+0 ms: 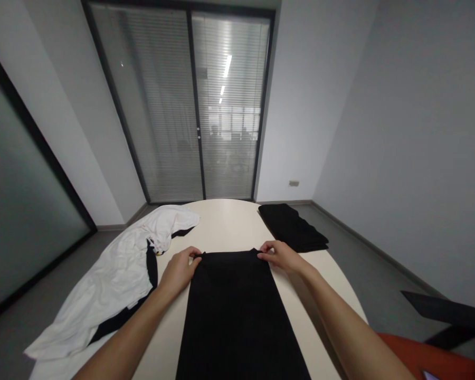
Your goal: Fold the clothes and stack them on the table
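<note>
Black cloth (239, 316), far edge (229, 254) pinched; tabletop (225, 227) beyond.

Dim, grey light; bright streaks (227, 66) at blinds (162, 132); edges stretched.

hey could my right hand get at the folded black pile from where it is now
Probably yes: the right hand is close to the folded black pile, with nothing visible between them, but it's pinching a corner of the black cloth.
</note>
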`<state>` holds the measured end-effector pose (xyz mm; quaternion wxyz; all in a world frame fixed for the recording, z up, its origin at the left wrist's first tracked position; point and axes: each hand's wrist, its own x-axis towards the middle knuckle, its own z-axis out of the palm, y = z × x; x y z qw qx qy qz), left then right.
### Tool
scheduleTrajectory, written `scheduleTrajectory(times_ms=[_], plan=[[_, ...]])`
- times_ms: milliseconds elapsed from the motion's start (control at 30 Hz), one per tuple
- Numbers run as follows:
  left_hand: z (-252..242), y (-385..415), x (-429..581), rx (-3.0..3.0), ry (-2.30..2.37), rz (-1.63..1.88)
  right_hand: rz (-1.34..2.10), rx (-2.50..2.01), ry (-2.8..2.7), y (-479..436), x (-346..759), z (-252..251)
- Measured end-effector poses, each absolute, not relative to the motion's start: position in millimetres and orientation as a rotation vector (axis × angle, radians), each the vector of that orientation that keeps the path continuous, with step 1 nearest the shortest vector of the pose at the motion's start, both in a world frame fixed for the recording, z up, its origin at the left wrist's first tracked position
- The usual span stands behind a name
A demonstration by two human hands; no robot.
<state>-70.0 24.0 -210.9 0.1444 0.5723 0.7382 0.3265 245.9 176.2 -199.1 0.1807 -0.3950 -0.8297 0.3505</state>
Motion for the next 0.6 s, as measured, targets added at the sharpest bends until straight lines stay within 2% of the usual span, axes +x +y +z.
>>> scheduleTrajectory(times_ms=[233,600], plan=[[-205.9,27.6,-68.0,1.308,1.902,1.12,1.519,-1.183,-1.972,166.1,237.7,-188.7],[-173.8,10.0,-57.6,0.906,1.741,0.912,1.82,-1.232,-1.71,156.5,240.6,-176.3]])
